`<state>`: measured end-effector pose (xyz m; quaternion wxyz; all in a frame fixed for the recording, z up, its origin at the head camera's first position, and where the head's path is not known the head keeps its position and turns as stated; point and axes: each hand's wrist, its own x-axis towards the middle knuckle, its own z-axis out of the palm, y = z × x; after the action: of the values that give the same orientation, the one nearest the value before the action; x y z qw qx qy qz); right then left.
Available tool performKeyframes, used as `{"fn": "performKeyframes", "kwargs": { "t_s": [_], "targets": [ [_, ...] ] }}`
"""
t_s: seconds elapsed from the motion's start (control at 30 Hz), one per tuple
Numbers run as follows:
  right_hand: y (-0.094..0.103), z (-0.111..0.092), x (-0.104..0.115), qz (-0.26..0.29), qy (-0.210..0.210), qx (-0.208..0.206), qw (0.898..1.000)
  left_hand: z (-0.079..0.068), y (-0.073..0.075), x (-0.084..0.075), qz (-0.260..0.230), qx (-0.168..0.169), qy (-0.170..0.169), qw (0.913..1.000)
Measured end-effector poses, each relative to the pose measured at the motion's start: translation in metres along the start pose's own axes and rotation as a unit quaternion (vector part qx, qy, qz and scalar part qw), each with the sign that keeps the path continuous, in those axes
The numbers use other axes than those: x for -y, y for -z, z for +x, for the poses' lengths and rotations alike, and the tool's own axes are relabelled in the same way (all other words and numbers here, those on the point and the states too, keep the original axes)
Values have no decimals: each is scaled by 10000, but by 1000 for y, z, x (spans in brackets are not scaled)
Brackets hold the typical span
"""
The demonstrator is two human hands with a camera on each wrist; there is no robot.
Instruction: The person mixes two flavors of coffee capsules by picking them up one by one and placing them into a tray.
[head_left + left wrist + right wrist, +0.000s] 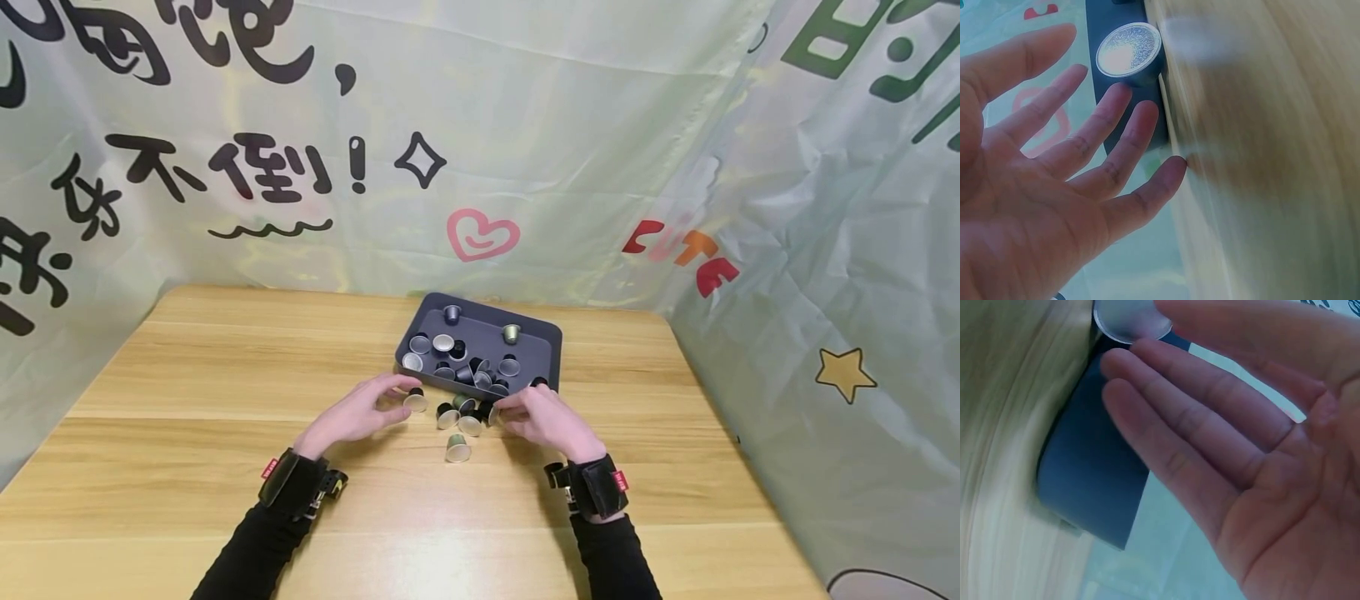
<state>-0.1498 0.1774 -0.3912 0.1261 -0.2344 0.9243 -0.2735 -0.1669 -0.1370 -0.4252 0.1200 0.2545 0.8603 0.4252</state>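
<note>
My left hand (367, 408) hovers at the left of a loose group of coffee capsules, fingers spread. A capsule with a pale lid (415, 402) sits by its thumb and index finger; the left wrist view shows a silver-lidded capsule (1129, 50) beyond the fingertips. At the group's right side, my right hand (551, 421) pinches a coffee capsule (492, 415) at thumb and index finger. That lid (1129, 319) shows in the right wrist view, partly behind the thumb; the index fingertip is hidden. Between the hands lie several capsules, including a green one (457, 448) nearest me.
Just behind the hands stands a dark grey tray (553, 342) with several capsules scattered in it, such as a gold-green one (511, 333) and a dark one (452, 314). The wooden table (247, 358) ends at a printed cloth backdrop (570, 167) behind and to the right.
</note>
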Motion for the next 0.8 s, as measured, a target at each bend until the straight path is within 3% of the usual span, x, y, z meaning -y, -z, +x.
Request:
{"fn": "performKeyframes", "kwargs": {
  "t_s": [0.8],
  "targets": [
    [-13, 9, 2, -492, 44, -140, 9987, -3, 2, 0, -8, 106, 30, 9999]
  ]
}}
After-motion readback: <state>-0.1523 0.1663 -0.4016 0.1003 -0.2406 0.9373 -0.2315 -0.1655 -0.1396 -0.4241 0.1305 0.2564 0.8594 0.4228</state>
